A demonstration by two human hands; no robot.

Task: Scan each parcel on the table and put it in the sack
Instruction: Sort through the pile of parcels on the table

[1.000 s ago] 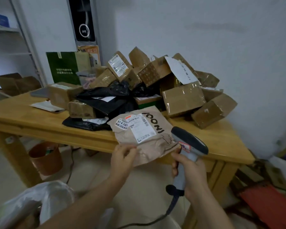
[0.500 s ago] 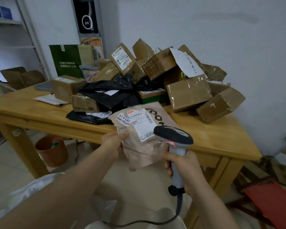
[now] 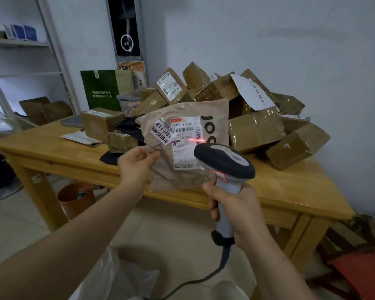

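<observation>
Left hand pinches crumpled brown paper mailer parcel upright above wooden table edge. Right hand wraps grey handheld barcode scanner, red line on label. Whitish plastic sack probably below, blurry.

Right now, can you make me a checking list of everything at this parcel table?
Surface: wooden table, heaped at the back.
Job's things: brown paper mailer held up, red scan line on its label; white sack below.
Clutter: taped cardboard boxes, black bags, green bag.
Hands: left hand pinches the mailer; right hand grips the barcode scanner.
Cables: scanner cord hangs from the handle.
Surroundings: brown bin on floor, metal shelf.
</observation>
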